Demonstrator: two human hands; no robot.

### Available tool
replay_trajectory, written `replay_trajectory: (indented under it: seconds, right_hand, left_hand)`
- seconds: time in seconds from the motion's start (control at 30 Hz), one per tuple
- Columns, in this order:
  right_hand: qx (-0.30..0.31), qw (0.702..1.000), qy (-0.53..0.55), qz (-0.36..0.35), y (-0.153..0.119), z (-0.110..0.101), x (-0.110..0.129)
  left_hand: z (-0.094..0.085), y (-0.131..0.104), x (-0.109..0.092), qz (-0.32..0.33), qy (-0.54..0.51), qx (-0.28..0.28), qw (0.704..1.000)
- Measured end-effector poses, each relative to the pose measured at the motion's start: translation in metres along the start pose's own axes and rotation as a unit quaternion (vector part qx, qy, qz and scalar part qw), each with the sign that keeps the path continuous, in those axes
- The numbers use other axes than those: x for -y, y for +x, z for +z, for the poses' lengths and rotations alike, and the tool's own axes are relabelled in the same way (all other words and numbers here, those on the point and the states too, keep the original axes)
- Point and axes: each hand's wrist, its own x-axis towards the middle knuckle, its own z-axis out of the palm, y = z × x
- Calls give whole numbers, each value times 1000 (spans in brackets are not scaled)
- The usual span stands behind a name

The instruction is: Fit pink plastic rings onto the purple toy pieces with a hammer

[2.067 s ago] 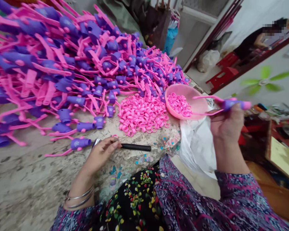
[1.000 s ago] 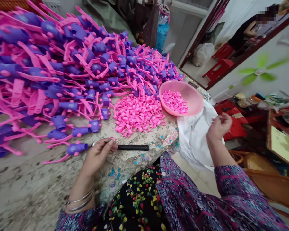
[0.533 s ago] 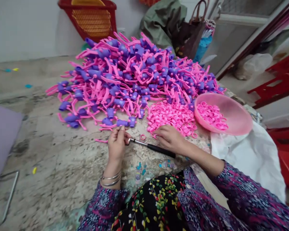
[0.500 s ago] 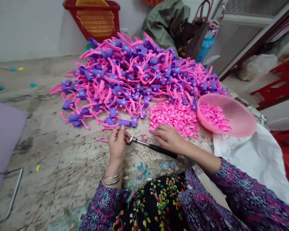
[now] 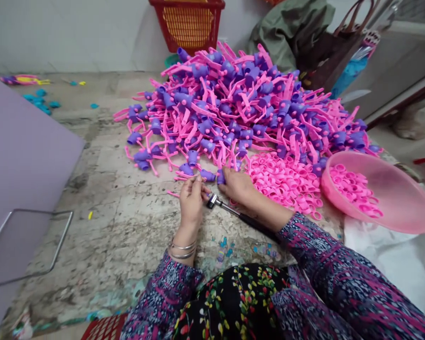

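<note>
My left hand (image 5: pixel 192 200) is closed in a pinch, with a thin pink plastic strip (image 5: pixel 173 193) poking out on its left side; the fingers hide the rest. My right hand (image 5: pixel 239 186) reaches to the front of the heap, its thumb and fingers closed around a short purple plastic tube (image 5: pixel 221 177). Between my hands lies a small hammer (image 5: pixel 230 208) with a chrome head and black grip, partly under my right forearm. Just beyond my left fingers is another purple tube (image 5: pixel 208 175) with pink arms beside it.
A large heap of purple-and-pink plastic parts (image 5: pixel 198 104) fills the back. Pink rings (image 5: pixel 283 182) are piled at right, beside a tilted pink bowl (image 5: pixel 407 203) of more rings. A purple panel (image 5: pixel 24 156) and bent metal rod (image 5: pixel 62 241) stand left; a red basket (image 5: pixel 187 23) is behind.
My right hand has moved from beside the pink rings forward and left onto the purple tube. My left hand keeps its pinch. The view has swung left.
</note>
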Motion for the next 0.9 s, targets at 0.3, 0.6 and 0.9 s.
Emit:
replay_trajectory:
  seconds: [0.3,0.6,0.9]
  right_hand:
    - [25,848,529,15,-24,-30,-34]
    - [92,827,538,-138,-51,-31,-21]
    - [11,988,-22,-153,-58,-6,-45]
  left_hand:
    - [2,-10,13,126,122,94,980]
    - [-1,-16,7,276,262,195,904]
    - [5,-21,-15,136,-21,23,990]
